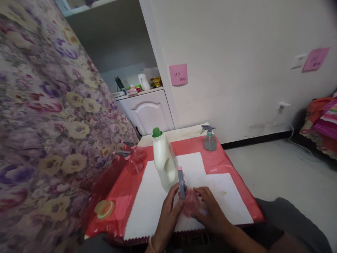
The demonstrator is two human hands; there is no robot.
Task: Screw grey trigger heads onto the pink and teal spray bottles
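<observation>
A clear pink spray bottle [190, 204] with a grey and pink trigger head stands upright on the white cloth [143, 207] near the table's front edge. My left hand [168, 214] wraps its left side, fingers by the spray head. From the right, my right hand [210, 212] curves around the bottle's body, thumb low and fingers high. Both hands hold it between them. Just behind stands a large pale green jug [164, 161] with a green piece in its mouth.
Two pink spray bottles [134, 165] stand at the table's left, a green-collared one [210, 142] at the back right. A round yellowish lid [104, 209] lies front left on the red cover [118, 189]. A floral curtain [52, 123] hangs left; a wall is behind.
</observation>
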